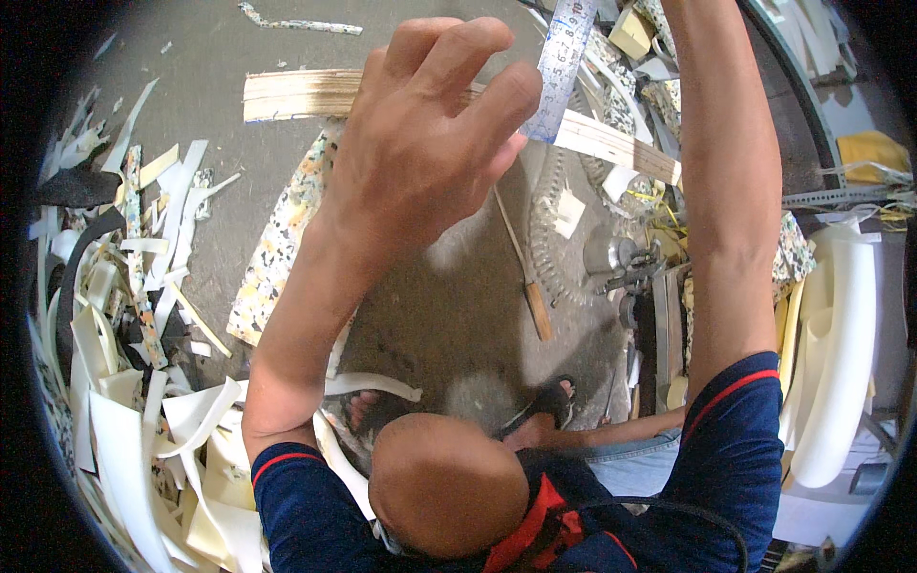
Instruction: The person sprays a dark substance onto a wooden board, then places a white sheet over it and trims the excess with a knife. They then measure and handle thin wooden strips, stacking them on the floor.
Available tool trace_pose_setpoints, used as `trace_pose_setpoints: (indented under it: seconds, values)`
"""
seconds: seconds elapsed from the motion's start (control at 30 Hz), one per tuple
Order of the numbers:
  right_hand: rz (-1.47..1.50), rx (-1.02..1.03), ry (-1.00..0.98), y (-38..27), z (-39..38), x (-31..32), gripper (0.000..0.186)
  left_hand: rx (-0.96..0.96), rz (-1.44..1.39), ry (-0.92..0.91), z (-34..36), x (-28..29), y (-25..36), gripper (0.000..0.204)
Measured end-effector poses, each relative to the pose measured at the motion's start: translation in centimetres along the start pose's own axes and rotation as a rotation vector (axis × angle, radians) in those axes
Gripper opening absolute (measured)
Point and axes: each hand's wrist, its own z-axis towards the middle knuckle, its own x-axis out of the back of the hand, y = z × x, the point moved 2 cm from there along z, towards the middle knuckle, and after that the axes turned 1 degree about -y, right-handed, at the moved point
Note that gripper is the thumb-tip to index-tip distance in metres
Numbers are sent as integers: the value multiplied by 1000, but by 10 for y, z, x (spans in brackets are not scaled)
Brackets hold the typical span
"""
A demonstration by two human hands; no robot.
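Note:
My left hand (411, 134) is raised in the upper middle, its thumb and forefinger closed at the lower end of a metal ruler (559, 81). The ruler slants up and runs off the top edge. My right forearm (731, 162) reaches up past the top edge, so the right hand is out of the picture. Behind the left hand, a pale wooden strip (296, 95) crosses from left to right, partly covered. A speckled foam piece (277, 253) lies beneath the left wrist. Below the ruler, a long thin knife (537, 307) with a wooden handle rests on the floor.
White and speckled foam scraps (124, 411) are heaped along the left. More foam offcuts (659, 95) lie at the upper right, near a metal cylinder (607, 256). A thick white foam roll (841, 363) stands at the far right. My sandalled foot (549, 406) is on the floor.

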Motion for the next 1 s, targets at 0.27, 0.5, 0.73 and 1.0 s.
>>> trace_pose_setpoints:
  seconds: [0.27,0.5,0.73,1.0]
  values:
    - [-49,45,44,4,-1,-1,24,-24,-4,45,-1,-2,-2,46]
    - [-51,16,63,3,-3,2,24,36,80,148,-6,-6,2,45]
    - [9,57,34,0,-2,2,23,275,279,178,-7,-8,14,53]
    - [-42,73,35,-1,-3,7,22,339,313,126,-9,-9,15,71]
